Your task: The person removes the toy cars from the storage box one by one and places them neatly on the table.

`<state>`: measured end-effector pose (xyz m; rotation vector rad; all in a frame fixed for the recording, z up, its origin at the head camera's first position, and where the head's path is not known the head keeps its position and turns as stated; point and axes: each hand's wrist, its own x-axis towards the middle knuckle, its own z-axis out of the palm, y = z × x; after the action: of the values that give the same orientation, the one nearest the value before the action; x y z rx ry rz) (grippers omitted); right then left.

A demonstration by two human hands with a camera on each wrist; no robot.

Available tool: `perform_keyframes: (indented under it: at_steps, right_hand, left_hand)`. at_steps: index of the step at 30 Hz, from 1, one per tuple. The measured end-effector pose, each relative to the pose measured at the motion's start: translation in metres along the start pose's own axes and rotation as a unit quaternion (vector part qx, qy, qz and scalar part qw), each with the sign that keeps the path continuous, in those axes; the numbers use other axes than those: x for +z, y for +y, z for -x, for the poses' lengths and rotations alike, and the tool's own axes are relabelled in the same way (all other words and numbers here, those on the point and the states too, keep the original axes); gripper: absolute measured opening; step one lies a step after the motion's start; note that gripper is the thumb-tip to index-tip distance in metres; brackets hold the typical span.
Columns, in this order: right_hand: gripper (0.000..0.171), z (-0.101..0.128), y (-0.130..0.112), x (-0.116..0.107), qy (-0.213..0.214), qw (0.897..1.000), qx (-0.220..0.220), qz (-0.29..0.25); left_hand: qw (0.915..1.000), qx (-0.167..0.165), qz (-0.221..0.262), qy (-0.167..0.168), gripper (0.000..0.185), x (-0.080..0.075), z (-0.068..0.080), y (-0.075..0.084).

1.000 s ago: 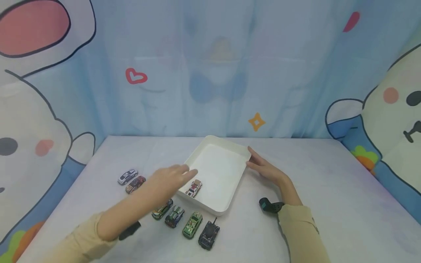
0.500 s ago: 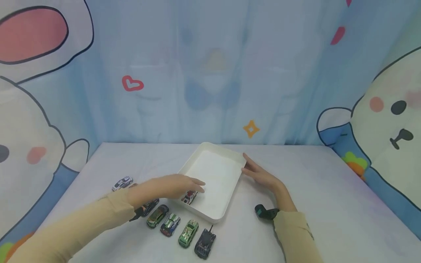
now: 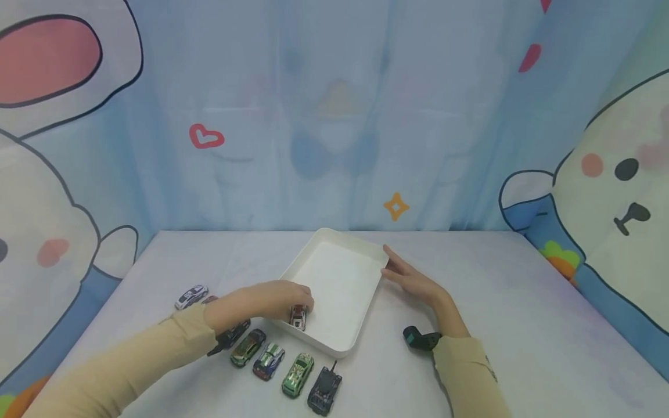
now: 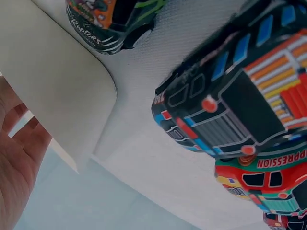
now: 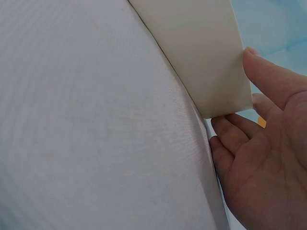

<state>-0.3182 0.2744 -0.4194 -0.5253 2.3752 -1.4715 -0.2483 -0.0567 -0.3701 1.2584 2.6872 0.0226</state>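
Note:
My left hand (image 3: 277, 299) reaches over the left wall of a white rectangular tray (image 3: 347, 270). Its curled fingers grip a small white-and-red toy car (image 3: 298, 319) in the tray's near left corner, covering the car's far end. In the left wrist view the tray's wall (image 4: 57, 76) hides the fingertips and the car; part of the left hand (image 4: 17, 148) shows behind it. At the tray's far right corner, my right hand (image 3: 415, 283) holds the wall between thumb and fingers. The right wrist view has the thumb (image 5: 268, 72) against the tray wall (image 5: 201, 57).
Several toy cars stand in a row left and in front of the tray, among them a white car (image 3: 191, 296), a dark car (image 3: 230, 338) under the left wrist, a green car (image 3: 298, 375) and a black tank (image 3: 324, 390). A patterned curtain (image 3: 251, 174) hangs behind the table.
My left hand has come down into the tray, and its fingers have closed on the white-and-red car, turning it slightly. The right hand stays at the corner. The head view has shifted a little.

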Motion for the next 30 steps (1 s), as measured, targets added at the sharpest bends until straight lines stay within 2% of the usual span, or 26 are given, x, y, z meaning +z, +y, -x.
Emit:
perform_keyframes:
  at_steps: [6, 15, 21, 24, 28, 30]
  right_hand:
    - [0.069, 0.001, -0.003, 0.0, 0.004, 1.0, 0.005, 0.013]
    - [0.07, 0.0, -0.001, 0.001, 0.002, 1.0, 0.015, 0.015]
    - [0.07, 0.001, -0.002, 0.0, 0.003, 1.0, 0.013, 0.018]
    - [0.071, 0.006, -0.013, 0.002, 0.0, 1.0, 0.017, 0.014]
    - [0.07, 0.006, -0.013, 0.003, 0.0, 1.0, 0.02, 0.013]
    - [0.07, 0.002, -0.006, 0.001, 0.002, 1.0, 0.016, 0.016]
  left_hand:
    - [0.9995, 0.015, 0.009, 0.025, 0.025, 0.003, 0.0, -0.006]
    - [0.9974, -0.011, 0.036, 0.062, 0.017, 0.011, 0.001, -0.006]
    - [0.9957, -0.027, 0.035, 0.081, 0.02, 0.013, 0.001, -0.004]
    - [0.9949, -0.028, 0.035, 0.091, 0.019, 0.014, 0.0, -0.005]
    - [0.9921, -0.032, 0.038, 0.115, 0.015, 0.013, 0.002, -0.005]
    - [0.99, -0.039, 0.042, 0.128, 0.014, 0.011, 0.004, -0.004]
